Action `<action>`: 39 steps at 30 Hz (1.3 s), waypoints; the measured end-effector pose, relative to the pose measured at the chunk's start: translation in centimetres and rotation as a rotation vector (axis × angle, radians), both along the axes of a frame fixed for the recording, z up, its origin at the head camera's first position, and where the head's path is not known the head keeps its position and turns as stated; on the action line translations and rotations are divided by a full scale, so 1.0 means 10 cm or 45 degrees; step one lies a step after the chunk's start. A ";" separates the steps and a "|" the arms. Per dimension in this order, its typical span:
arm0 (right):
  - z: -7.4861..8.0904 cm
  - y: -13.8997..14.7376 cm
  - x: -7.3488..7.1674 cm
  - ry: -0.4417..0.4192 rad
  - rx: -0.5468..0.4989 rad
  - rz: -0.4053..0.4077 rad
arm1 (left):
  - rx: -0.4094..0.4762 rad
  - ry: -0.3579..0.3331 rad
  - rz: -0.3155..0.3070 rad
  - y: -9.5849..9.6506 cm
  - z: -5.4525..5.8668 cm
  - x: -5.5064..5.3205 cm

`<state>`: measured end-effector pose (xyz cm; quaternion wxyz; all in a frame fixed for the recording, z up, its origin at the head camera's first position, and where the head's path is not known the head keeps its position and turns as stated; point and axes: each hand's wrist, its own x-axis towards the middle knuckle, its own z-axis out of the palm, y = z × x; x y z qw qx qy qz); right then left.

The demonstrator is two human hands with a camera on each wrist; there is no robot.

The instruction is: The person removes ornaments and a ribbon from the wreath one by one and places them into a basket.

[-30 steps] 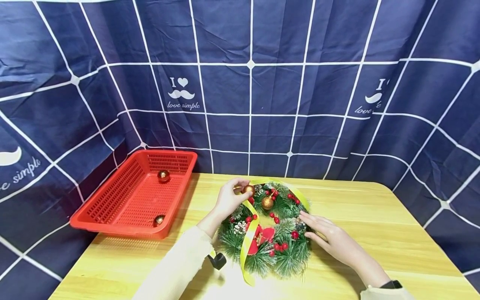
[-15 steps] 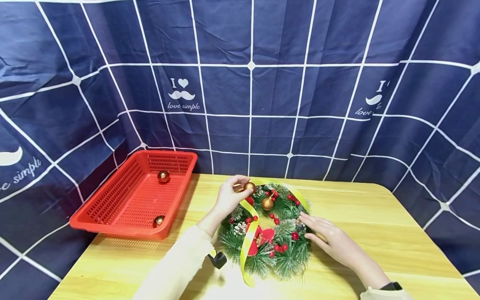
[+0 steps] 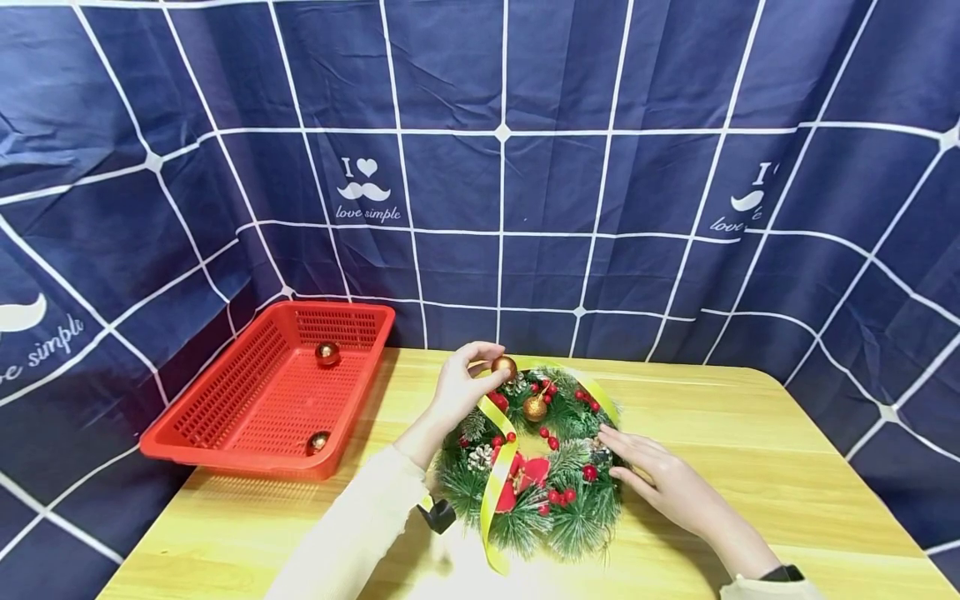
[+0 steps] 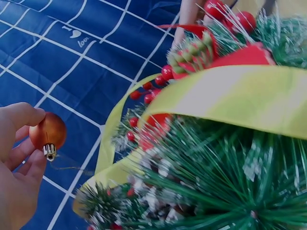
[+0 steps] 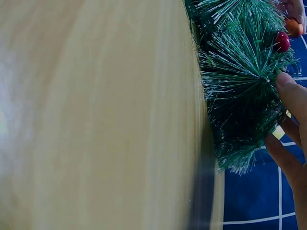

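My left hand (image 3: 461,387) pinches a copper-coloured Christmas bauble (image 3: 505,367) between thumb and fingers, over the far left side of a green wreath (image 3: 577,521). In the left wrist view, the bauble (image 4: 52,128) has its gold cap downward, with a thin string trailing from it toward the wreath. A yellow ribbon (image 3: 493,492) drapes across the wreath's left side and round its back. Red berries, pinecones, a red flower (image 3: 531,471) and a glittery gold bauble (image 3: 534,407) decorate it. My right hand (image 3: 663,475) rests with straight fingers on the wreath's right edge.
A red plastic basket (image 3: 225,458) stands at the left of the wooden table (image 3: 750,467), holding two shiny baubles, one bauble (image 3: 327,353) at the back and another bauble (image 3: 317,442) near the front. A blue checked curtain (image 3: 540,192) closes off the back and sides.
My left hand has lifted the copper bauble up and slightly right, away from the wreath's far left side. The right hand and the wreath have stayed in place.
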<state>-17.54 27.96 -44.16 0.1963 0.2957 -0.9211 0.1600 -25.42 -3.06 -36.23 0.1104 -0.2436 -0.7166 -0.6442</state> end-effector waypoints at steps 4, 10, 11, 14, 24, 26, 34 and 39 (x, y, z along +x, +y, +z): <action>0.00 -0.01 0.00 -0.029 0.006 -0.017 | 0.021 -0.013 -0.018 0.00 0.05 0.01; -0.01 0.00 0.01 -0.018 0.015 -0.015 | 0.043 -0.008 -0.045 0.01 0.11 0.05; -0.01 0.00 0.01 -0.007 0.019 -0.007 | 0.042 -0.010 -0.047 0.02 0.11 0.06; -0.01 0.00 0.01 0.012 0.023 0.000 | 0.038 -0.018 -0.057 0.02 0.13 0.07; -0.01 0.00 0.00 0.028 0.003 0.026 | 0.059 -0.033 -0.082 0.04 0.16 0.10; -0.01 0.00 0.00 0.017 -0.003 0.021 | 0.068 -0.037 -0.095 0.05 0.17 0.11; 0.00 -0.01 -0.01 -0.016 -0.005 0.001 | 0.074 -0.051 -0.155 0.04 0.19 0.12; -0.01 0.00 -0.01 -0.008 -0.014 0.015 | 0.085 -0.059 -0.177 0.00 0.25 0.15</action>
